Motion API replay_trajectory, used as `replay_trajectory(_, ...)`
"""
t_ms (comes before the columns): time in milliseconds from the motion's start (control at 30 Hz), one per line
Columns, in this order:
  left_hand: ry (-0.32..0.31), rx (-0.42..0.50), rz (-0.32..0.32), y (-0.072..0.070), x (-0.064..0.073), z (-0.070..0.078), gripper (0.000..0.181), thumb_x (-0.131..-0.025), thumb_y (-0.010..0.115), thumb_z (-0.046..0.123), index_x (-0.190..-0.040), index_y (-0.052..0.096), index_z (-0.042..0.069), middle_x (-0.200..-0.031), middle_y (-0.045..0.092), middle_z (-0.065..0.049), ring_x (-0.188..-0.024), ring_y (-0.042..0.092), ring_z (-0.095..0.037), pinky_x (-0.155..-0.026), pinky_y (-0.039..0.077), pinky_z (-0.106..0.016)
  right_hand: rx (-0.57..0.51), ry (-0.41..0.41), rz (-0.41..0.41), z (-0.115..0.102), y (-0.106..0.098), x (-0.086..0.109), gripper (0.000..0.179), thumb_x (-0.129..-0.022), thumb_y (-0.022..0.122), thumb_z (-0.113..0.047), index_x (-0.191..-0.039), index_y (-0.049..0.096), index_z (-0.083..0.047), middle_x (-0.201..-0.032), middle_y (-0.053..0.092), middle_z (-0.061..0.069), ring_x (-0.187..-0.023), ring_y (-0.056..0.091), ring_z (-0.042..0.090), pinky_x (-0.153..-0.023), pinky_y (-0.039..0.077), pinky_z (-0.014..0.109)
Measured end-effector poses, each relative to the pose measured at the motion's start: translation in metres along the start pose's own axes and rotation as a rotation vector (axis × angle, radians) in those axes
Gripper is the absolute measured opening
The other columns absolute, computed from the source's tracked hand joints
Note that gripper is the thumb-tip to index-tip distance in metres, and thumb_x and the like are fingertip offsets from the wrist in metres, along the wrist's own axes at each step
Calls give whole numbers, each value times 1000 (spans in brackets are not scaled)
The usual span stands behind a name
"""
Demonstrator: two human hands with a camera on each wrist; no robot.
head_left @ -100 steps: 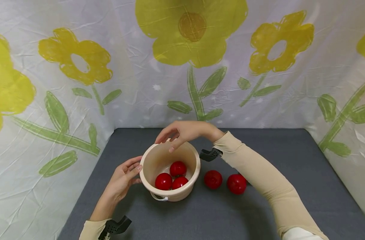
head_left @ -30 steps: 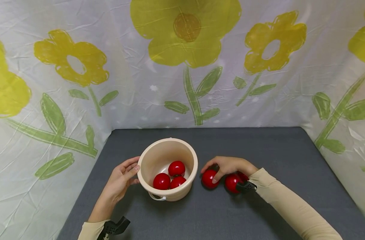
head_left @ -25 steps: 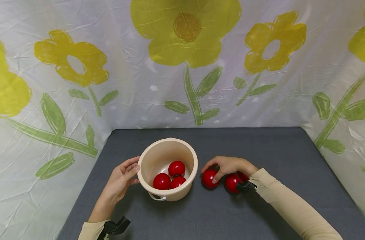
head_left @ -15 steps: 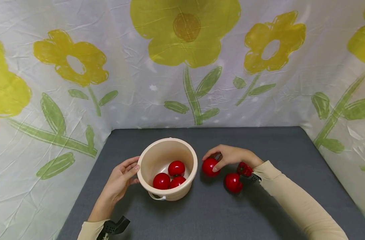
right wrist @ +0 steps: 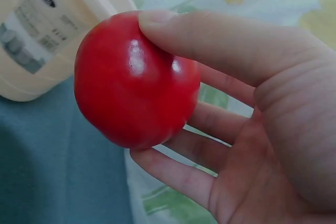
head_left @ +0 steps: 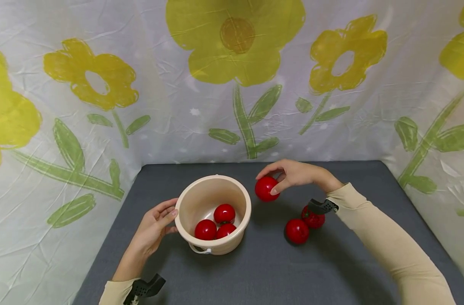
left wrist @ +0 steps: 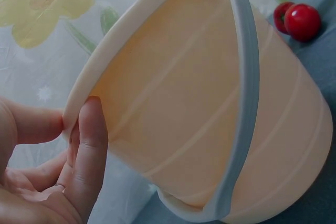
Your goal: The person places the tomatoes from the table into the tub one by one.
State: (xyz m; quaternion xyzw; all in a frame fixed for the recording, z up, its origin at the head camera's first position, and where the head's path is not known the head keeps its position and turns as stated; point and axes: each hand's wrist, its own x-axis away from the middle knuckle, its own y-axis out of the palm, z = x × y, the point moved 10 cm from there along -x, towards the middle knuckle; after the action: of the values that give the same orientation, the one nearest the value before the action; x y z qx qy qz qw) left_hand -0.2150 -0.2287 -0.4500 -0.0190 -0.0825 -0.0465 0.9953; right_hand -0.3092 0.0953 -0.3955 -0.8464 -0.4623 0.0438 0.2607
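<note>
A cream bucket [head_left: 210,190] stands on the table, tipped a little toward me, with 3 red tomatoes [head_left: 206,229] inside. My left hand [head_left: 151,231] pinches its left rim; in the left wrist view the thumb and a finger lie on opposite sides of the rim [left wrist: 118,40]. Right of the bucket my right hand [head_left: 293,174] holds a shiny tomato [head_left: 266,189] in the air, level with the bucket's far rim. The right wrist view shows this tomato [right wrist: 134,82] between the thumb and the curved fingers.
Two more tomatoes sit close together on the dark table: a front one [head_left: 296,231] and another [head_left: 313,217] partly under the right wrist camera [head_left: 323,206]. The bucket's pale handle [left wrist: 247,93] hangs down its side. A flowered cloth [head_left: 170,127] surrounds the table.
My right hand went from over the bucket to the tomato nearest it, took hold of it, and raised it up and away from the table. The left hand has stayed at the rim.
</note>
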Motion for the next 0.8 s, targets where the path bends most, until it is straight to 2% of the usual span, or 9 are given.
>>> replay_trajectory(400,8,3,-5,0,-1,0,56,-98,60,13,-144,36,-8,-102,66,14,-89,64,-2,-68,59,-24,74,-67,-26,-48,-19,-10,53,-86,75,-13,-135,58,-6,-134,60,13,-118,58,27,-89,59,34)
replay_trajectory(800,19,9,-8,0,-1,-1,55,-98,60,11,-144,37,-9,-103,66,13,-89,65,-3,-68,60,-24,63,-129,-97,-83,-12,-41,50,-86,74,-9,-134,59,-5,-132,60,14,-117,58,25,-91,58,37)
